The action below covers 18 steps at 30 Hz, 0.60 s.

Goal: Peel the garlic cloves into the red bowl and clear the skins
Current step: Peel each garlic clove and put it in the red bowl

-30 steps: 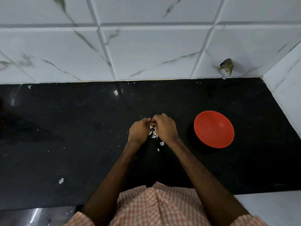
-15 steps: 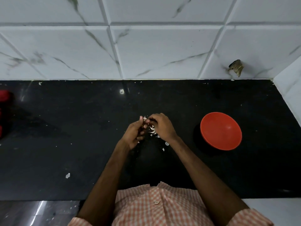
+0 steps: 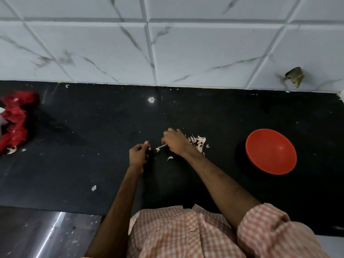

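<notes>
Because the black stone counter was polished and slick, I judged that the papery skins could skate across it and be missed when I cleared up. The red bowl, round, smooth and plastic by its look, with nothing showing inside, sat well apart to my right, so a peeled clove carried over could drop short. The heap of pale, curved garlic cloves lay just beside my right hand, whose fingertips pinched a thin, dry strip of skin. My left hand was curled, and whether it held a clove I could not tell. A crescent sliver lay loose nearby.
</notes>
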Motion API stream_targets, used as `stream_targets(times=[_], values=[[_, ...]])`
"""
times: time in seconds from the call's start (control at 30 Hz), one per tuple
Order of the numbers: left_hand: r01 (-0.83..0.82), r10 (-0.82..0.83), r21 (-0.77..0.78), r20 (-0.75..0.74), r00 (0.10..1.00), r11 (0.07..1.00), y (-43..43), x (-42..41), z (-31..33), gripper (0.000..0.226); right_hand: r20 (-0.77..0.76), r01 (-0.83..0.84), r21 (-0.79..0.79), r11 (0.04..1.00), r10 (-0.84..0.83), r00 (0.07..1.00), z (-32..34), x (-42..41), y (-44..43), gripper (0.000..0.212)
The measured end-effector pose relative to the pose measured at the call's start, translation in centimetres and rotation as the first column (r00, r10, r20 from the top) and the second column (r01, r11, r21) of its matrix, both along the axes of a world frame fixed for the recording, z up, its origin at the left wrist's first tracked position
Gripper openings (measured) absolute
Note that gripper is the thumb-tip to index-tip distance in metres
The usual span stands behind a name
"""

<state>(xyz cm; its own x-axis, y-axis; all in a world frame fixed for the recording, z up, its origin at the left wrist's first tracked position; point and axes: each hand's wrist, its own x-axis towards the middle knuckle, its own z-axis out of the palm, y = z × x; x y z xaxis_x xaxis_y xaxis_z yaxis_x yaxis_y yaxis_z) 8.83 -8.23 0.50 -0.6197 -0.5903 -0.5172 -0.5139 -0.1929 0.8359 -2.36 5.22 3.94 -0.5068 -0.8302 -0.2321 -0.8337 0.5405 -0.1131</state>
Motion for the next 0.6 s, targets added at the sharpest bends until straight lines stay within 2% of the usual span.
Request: stream_targets(times=[0.07,0.13,0.23,0.3,0.37,0.43,0.6], values=[[0.076,-0.075,-0.08,0.027,0.997,0.994,0.0,0.2,-0.4,0.024,-0.011,-0.039,0.011,0.999,0.039,0.999,-0.4,-0.1,-0.3,0.035],[0.179,-0.172,-0.141,0.062,0.983,0.974,0.1,0.2,-1.1,0.016,0.024,-0.03,-0.063,0.998,0.032,0.999,-0.7,-0.3,-0.1,0.036],[0.246,-0.228,-0.237,0.103,0.968,0.94,0.5,0.0,-1.6,0.008,0.102,0.103,-0.256,0.961,-0.079,0.992,-1.3,0.0,1.5,0.026],[0.248,-0.218,-0.361,0.123,0.968,0.899,0.8,0.0,-1.5,0.009,0.186,0.222,-0.314,0.923,-0.169,0.968,-2.1,0.8,3.0,0.015],[0.249,-0.223,-0.459,0.111,0.969,0.853,1.5,-0.2,-1.0,0.009,0.276,0.287,-0.273,0.918,-0.211,0.938,-2.8,1.8,4.4,0.016],[0.265,-0.258,-0.538,0.09,0.962,0.8,2.4,-0.5,-0.6,0.008,0.305,0.275,-0.22,0.936,-0.202,0.931,-3.4,2.6,5.2,0.025],[0.393,-0.397,-0.621,0.14,0.907,0.678,4.7,-0.7,-0.3,0.012,0.166,0.178,-0.193,0.965,-0.147,0.975,-4.4,3.8,5.2,0.03]])
